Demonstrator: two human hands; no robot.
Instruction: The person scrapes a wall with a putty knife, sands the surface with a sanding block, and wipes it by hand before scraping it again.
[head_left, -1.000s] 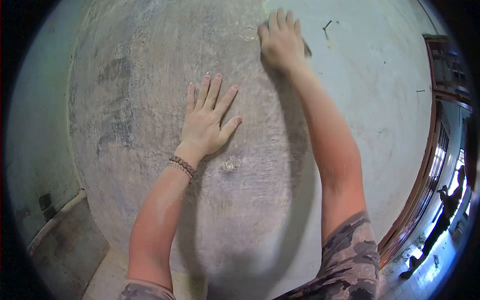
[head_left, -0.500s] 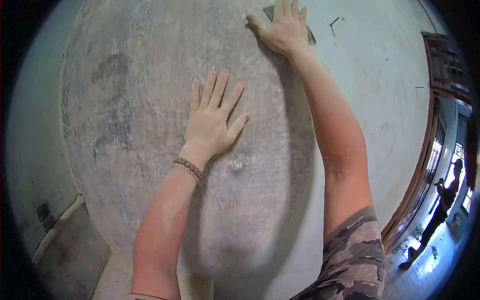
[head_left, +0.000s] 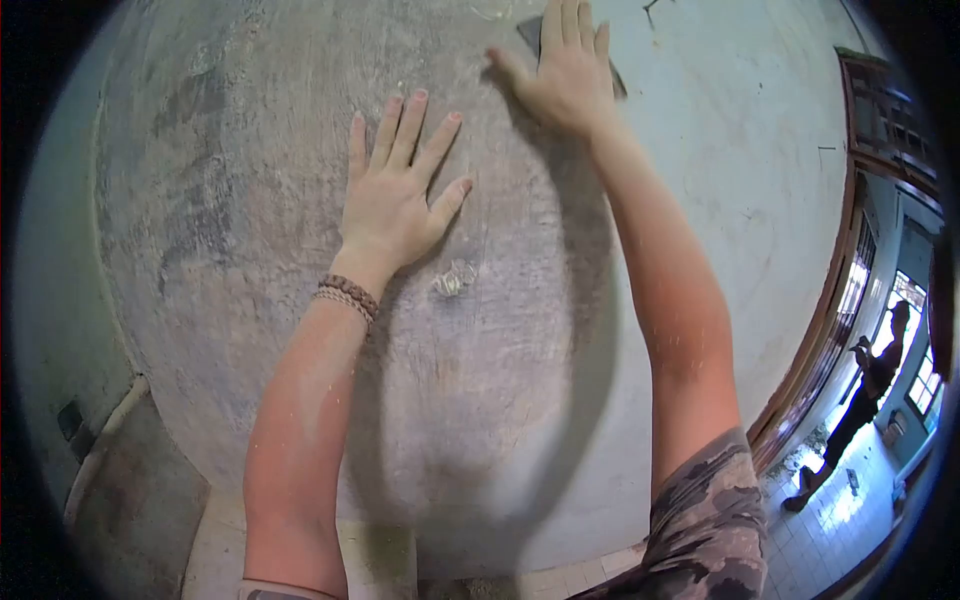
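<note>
My left hand (head_left: 385, 215) lies flat against the wall (head_left: 500, 380), fingers spread and nothing in its grasp. Braided bracelets (head_left: 348, 296) circle that wrist. Higher up and to the right, my right hand (head_left: 572, 85) is stretched flat over a dark grey sheet, apparently sandpaper (head_left: 529, 33), pressing it to the wall. Only the sheet's corners show past the palm and fingers. A pale rough patch (head_left: 455, 279) marks the scraped, grey-brown plaster below my left hand. Pale dust covers both hands and specks my forearms.
A nail (head_left: 650, 12) and a smaller nail (head_left: 826, 148) stick out of the light painted wall area at right. Beyond the wooden door frame (head_left: 815, 340), another person (head_left: 868, 395) stands on a tiled floor (head_left: 830, 520). A greenish side wall (head_left: 50, 270) adjoins at left.
My right hand has slid down the wall with the sandpaper, slightly blurred now. My left hand keeps its place on the wall. The whole view has shifted.
</note>
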